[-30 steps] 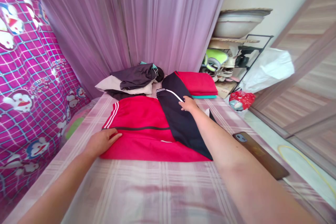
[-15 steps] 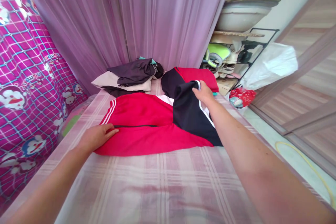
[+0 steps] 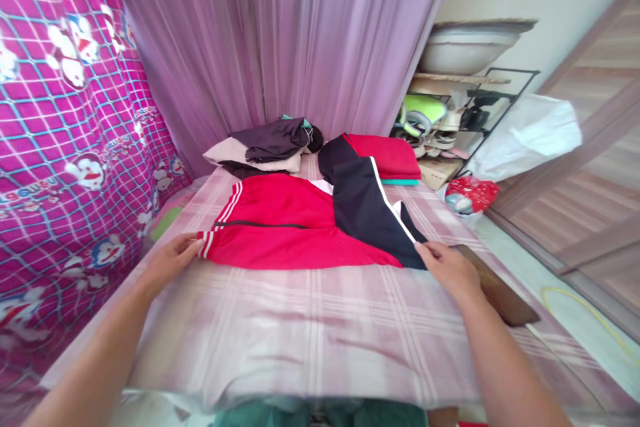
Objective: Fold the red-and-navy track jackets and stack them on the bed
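A red and dark navy track jacket (image 3: 280,240) with white stripes and a dark zip lies spread across the bed. My left hand (image 3: 173,263) pinches the striped hem at its near left corner, fingers closed. At the other end, my right hand (image 3: 449,269) has its fingers closed on the white-edged border of the navy part, near the bed's right side. Behind the jacket sits a folded red and navy garment (image 3: 385,155) with a teal piece under it. A heap of dark and pale clothes (image 3: 273,143) lies at the back left.
A flat brown board-like thing (image 3: 500,287) lies right of my right hand, on the plaid bedsheet (image 3: 320,333). Purple curtains (image 3: 310,33) hang behind the bed. A shoe rack (image 3: 500,107), white bag (image 3: 530,137) and red bag (image 3: 473,193) stand beyond its right edge.
My right hand has come down and nearer, leaving the navy part lying flatter. My left hand has moved to the hem's near corner. The view has shifted, showing the bed's front edge.
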Available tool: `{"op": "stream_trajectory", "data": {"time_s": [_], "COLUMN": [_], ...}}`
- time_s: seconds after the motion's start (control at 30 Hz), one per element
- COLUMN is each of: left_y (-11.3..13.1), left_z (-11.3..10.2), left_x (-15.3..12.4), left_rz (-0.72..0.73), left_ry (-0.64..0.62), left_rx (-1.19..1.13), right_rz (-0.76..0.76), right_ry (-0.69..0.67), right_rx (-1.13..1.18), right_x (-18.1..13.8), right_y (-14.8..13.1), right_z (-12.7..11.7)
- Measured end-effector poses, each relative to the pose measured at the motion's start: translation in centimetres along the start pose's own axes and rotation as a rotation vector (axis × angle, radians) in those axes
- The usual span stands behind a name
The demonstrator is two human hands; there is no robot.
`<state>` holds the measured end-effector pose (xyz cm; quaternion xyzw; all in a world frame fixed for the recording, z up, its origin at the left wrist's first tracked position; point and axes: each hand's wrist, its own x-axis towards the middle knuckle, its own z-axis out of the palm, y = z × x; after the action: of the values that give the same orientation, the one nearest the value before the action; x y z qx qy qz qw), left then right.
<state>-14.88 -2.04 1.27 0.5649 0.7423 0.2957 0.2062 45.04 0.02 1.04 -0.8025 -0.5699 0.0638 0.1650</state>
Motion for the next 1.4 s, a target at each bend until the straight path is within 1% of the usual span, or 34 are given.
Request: {"op": "stream_trajectory", "data": {"time_s": [0.1,0.17,0.23,0.3,0.4,0.47,0.53,0.6,0.67,0.73,0.8,0.87,0.9,0.93,0.97,1.0,1.03,1.07,1.1,1.13,1.17,1.23,1.27,1.33,1.4], "left_y": [0.7,1.4,2.0,2.3,2.2,1.9,1.8,1.8,2.1,2.5,3.0,4.0,4.8,5.7,6.9,8.1,9.5,10.8,11.9,12.9,13.5,13.8,13.5,12.6,11.6], "left_z": [1.0,1.6,1.9,2.0,1.6,1.3,1.1,1.0,0.9,0.6,0.3,0.3,0.7,1.3,2.2,3.4,4.9,6.5,8.2,9.8,11.3,13.6,14.4,15.2,15.6], "left_x": [-0.6,-0.4,-0.1,0.2,0.1,-0.2,-0.7,-1.2,-1.6,-1.8,-2.0,-2.3,-2.6,-2.9,-3.3,-3.7,-4.2,-4.7,-5.1,-5.5,-5.8,-5.9,-5.8,-5.4,-4.9], "left_rz": [-0.061,-0.071,-0.076,-0.075,-0.023,0.008,0.025,0.035,0.034,0.02,0.024,0.096,0.167,0.259,0.364,0.474,0.579,0.67,0.74,0.77,0.783,0.79,0.794,0.818,0.844], "left_ry": [0.032,0.072,0.11,0.159,0.214,0.215,0.185,0.141,0.107,0.087,0.105,0.183,0.225,0.248,0.242,0.197,0.104,-0.014,-0.147,-0.227,-0.268,-0.296,-0.29,-0.268,-0.246], "left_rx": [-0.215,-0.292,-0.308,-0.253,-0.086,0.084,0.283,0.436,0.52,0.556,0.582,0.61,0.613,0.602,0.576,0.533,0.489,0.455,0.442,0.436,0.436,0.468,0.487,0.515,0.523], "right_rz": [-0.043,-0.055,-0.072,-0.094,-0.12,-0.094,-0.048,-0.037,-0.059,-0.079,-0.081,-0.086,-0.1,-0.131,-0.184,-0.256,-0.354,-0.461,-0.57,-0.659,-0.7,-0.692,-0.656,-0.579,-0.535], "right_ry": [0.004,0.002,0.003,0.044,0.134,0.158,0.161,0.157,0.14,0.104,0.091,0.157,0.216,0.28,0.336,0.369,0.368,0.329,0.249,0.146,0.047,-0.121,-0.163,-0.169,-0.12], "right_rx": [0.003,-0.038,0.009,0.184,0.502,0.558,0.463,0.323,0.221,0.16,0.128,0.091,0.073,0.061,0.06,0.07,0.092,0.104,0.104,0.083,0.044,-0.037,-0.069,-0.112,-0.137], "right_x": [0.2,0.7,1.1,1.2,0.6,-0.3,-1.4,-2.4,-3.0,-3.3,-3.4,-3.5,-3.6,-3.8,-4.0,-4.3,-4.5,-4.7,-4.9,-5.0,-4.9,-4.5,-4.2,-3.5,-3.0], "right_y": [0.0,-0.5,-0.8,-0.6,0.6,1.6,2.2,2.3,2.2,2.2,2.3,1.9,1.4,0.5,-0.7,-2.1,-3.8,-5.5,-7.1,-8.4,-9.2,-9.4,-8.7,-6.5,-4.1], "right_z": [0.5,0.4,0.2,0.0,0.4,1.1,1.9,2.6,2.9,2.8,2.2,1.4,1.0,0.6,0.4,0.4,0.5,0.9,1.5,2.1,2.8,4.1,4.5,4.8,4.6]}}
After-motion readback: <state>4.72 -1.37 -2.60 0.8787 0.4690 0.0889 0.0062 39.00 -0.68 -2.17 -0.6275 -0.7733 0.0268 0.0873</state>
